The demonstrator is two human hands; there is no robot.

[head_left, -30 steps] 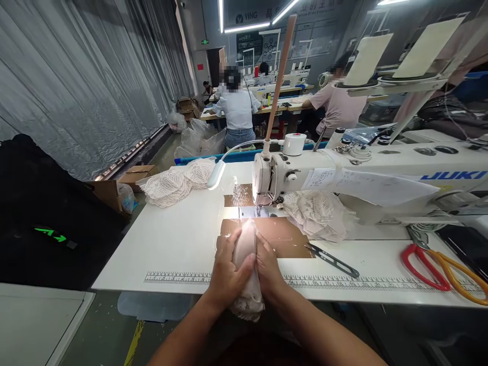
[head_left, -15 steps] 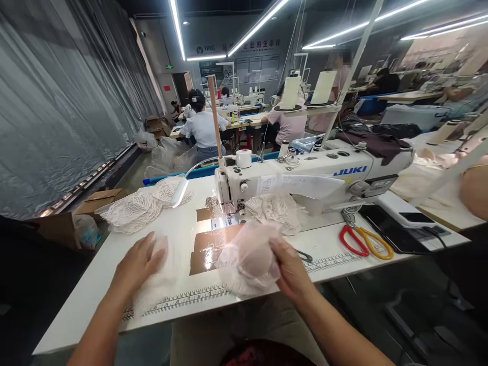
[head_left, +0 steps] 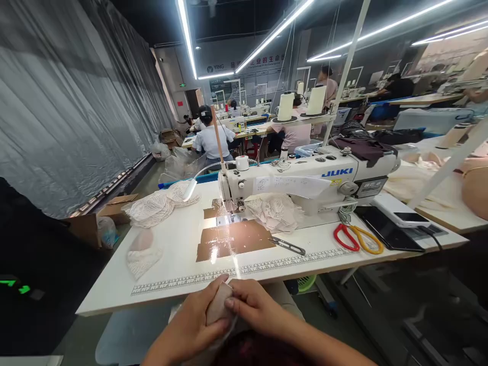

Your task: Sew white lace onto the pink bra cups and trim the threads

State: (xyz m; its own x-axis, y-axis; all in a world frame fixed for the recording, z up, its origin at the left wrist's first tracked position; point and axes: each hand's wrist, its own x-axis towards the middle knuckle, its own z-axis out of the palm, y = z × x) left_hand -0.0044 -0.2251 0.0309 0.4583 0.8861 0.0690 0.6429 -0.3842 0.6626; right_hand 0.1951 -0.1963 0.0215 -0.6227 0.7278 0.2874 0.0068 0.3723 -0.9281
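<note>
My left hand and my right hand meet low in front of the table's front edge. Both are closed on a pale lace-and-mesh fabric piece, pinching its upper edge between them; much of it is hidden by the fingers. A similar lace piece lies flat at the left of the table. Beyond my hands stands a white sewing machine, and brown tape covers the tabletop by its needle. More lace pieces are heaped under the machine arm.
A lace stack sits at the table's far left. Thread snips, scissors with red and yellow handles and a black tablet lie to the right. A printed ruler runs along the front edge. Co-workers sit farther back.
My right hand has carried its fabric piece off the tabletop toward my lap. My left hand has left the lace piece on the left and joined the right. The view has shifted slightly.
</note>
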